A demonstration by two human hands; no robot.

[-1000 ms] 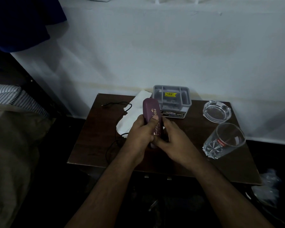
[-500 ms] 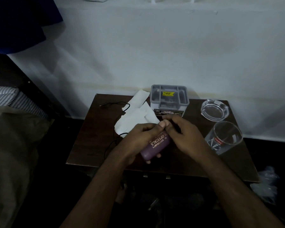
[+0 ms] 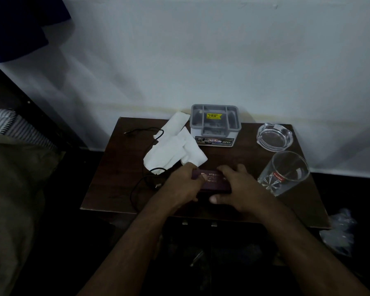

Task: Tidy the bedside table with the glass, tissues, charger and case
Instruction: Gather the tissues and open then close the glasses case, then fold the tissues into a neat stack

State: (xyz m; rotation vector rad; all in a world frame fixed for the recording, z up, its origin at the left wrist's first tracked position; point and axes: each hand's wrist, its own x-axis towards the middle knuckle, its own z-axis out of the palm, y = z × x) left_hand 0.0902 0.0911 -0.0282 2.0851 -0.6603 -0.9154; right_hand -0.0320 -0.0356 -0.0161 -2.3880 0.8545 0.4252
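A maroon glasses case (image 3: 214,182) lies flat and crosswise near the middle of the dark wooden bedside table (image 3: 115,167). My left hand (image 3: 183,184) grips its left end and my right hand (image 3: 237,186) grips its right end, thumb at the near side. White tissues (image 3: 175,146) lie crumpled behind the case. A black charger cable (image 3: 145,180) loops across the table's left part. A clear drinking glass (image 3: 284,173) with a red label stands to the right of my right hand.
A grey compartment organiser box (image 3: 215,124) stands at the back against the white wall. A glass ashtray (image 3: 273,136) sits at the back right. A bed with striped bedding (image 3: 2,122) lies to the left. Crumpled plastic (image 3: 340,231) lies on the floor at right.
The case went from upright in both hands to tilted, then down flat onto the table, turned crosswise. Both hands lowered with it and still hold its ends.
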